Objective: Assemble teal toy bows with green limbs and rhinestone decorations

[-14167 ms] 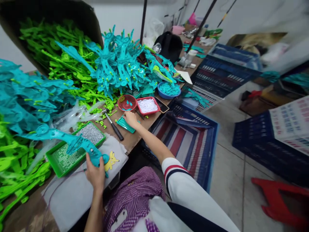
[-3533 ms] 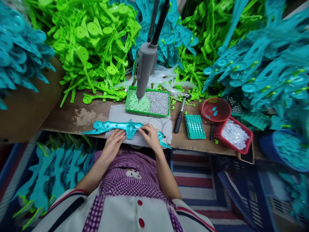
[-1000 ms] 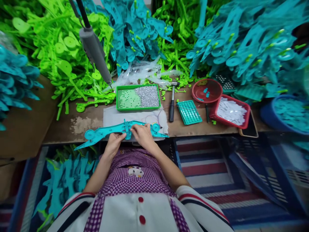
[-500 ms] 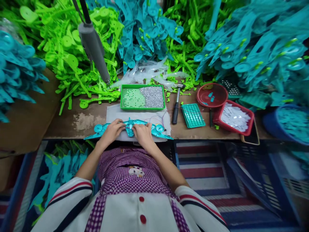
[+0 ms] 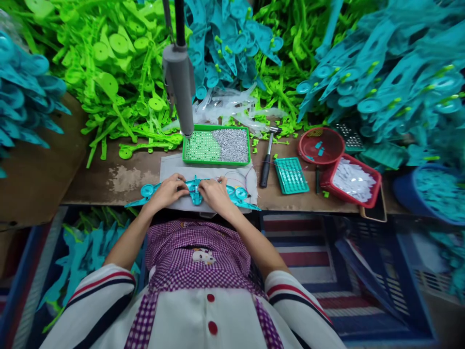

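A long turquoise plastic part [image 5: 240,194] lies across a pale grey sheet [image 5: 170,167] at the table's front edge. My left hand [image 5: 170,192] is closed on it just left of its raised middle piece. On the other side of that piece, my right hand [image 5: 214,193] grips the part with bent fingers. Thin dark and purplish wires [image 5: 247,177] loop out on the right beside the part. What exactly the fingertips pinch is too small to make out. Behind the sheet stands a green tray [image 5: 189,159] of small metal screws.
A grey electric screwdriver [image 5: 180,89] hangs over the tray's left end. To the right lie a hammer [image 5: 267,160], a teal tray [image 5: 291,175], a red bowl [image 5: 321,148] and a red basket [image 5: 327,184] of white pieces. Heaped lime-green parts [image 5: 119,63] and turquoise parts [image 5: 381,63] crowd the back.
The hanging screwdriver has swung right, from over the green heap to the tray's left end. My hands stay at the middle of the turquoise part, with only small finger shifts.
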The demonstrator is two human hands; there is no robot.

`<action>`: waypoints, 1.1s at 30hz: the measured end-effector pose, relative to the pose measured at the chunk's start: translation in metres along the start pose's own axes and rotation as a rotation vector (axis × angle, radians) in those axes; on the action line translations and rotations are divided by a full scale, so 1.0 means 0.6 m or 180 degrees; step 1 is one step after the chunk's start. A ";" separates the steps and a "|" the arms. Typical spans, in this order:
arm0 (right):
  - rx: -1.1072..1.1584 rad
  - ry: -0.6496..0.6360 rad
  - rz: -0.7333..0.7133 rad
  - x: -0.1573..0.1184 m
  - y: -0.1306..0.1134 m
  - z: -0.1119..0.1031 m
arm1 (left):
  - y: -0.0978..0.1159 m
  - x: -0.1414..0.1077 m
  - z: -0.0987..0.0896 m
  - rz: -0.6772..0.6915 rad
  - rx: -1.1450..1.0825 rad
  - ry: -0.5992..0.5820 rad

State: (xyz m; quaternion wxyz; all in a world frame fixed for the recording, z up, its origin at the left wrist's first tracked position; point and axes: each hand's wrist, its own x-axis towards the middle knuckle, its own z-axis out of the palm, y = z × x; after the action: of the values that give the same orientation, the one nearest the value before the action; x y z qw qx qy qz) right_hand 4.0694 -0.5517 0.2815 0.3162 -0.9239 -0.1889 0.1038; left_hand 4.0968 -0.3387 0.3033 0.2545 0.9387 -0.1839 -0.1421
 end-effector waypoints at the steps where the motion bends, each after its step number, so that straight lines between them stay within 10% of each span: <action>1: 0.0068 0.0059 -0.0012 -0.007 0.006 -0.001 | -0.004 0.002 -0.002 -0.0009 -0.0134 0.0016; 14: 0.0751 0.1074 -0.0659 0.009 0.040 0.046 | -0.026 -0.003 -0.012 -0.0635 -0.1705 0.0051; 21: -0.0494 0.0360 -0.1120 -0.029 0.061 0.036 | -0.030 -0.002 -0.021 -0.0581 -0.1692 -0.0063; 28: -0.1006 -0.0122 -0.1449 -0.005 0.049 0.008 | 0.023 -0.020 -0.009 0.0057 -0.0623 0.0121; 33: -0.0664 0.0100 -0.1303 -0.026 0.055 0.019 | 0.049 -0.054 -0.015 0.0332 0.0458 0.0946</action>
State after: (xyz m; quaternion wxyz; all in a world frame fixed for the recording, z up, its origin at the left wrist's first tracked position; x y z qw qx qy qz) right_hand 4.0614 -0.5761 0.2531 0.2364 -0.8955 -0.3771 0.0030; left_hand 4.0630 -0.3449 0.3321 0.2181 0.9544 -0.2023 0.0252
